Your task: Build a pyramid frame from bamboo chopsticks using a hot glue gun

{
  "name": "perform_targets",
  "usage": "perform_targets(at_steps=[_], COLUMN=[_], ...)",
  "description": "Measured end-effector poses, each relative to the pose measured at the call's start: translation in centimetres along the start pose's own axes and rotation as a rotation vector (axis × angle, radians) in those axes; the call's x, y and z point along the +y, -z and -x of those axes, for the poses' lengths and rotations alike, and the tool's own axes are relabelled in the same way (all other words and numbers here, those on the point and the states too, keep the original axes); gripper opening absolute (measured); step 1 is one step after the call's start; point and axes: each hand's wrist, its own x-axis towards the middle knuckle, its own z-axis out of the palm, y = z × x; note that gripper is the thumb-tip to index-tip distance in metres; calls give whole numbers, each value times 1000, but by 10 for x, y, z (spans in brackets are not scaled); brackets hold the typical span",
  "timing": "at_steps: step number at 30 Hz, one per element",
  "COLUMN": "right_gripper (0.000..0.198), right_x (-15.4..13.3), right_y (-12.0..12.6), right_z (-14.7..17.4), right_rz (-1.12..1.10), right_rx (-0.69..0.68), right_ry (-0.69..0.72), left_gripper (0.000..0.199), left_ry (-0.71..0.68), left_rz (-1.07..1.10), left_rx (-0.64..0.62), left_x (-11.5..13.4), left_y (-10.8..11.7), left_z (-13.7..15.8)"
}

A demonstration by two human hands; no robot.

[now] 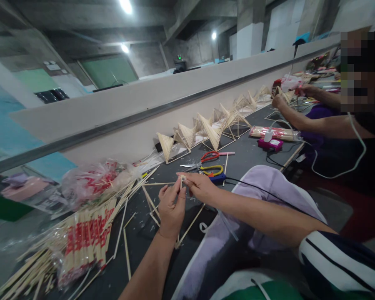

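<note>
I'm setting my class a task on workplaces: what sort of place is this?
Probably a handicraft workshop. A row of stick models stands along the long dark table, packaged wooden sticks lie at the near left, and another person is handling a similar model farther along.

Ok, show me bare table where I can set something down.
Bare tabletop shows between the pink stick and the magenta box. It's crowded at left with wrapped sticks and loose sticks, and along the partition with stick models.
</note>
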Motion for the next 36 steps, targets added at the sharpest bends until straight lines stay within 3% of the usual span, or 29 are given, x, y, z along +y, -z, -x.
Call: perform_targets(at_steps=[36], right_gripper=[37], right_x=[4], right_y=[-2], right_z=[0], right_rz=[10], right_rx=[9], right_ry=[10], left_gripper=[35], left_ry=[-26], left_rz=[-27], left_rx=[9], left_x=[1], left_y=[0], left_z=[-1])
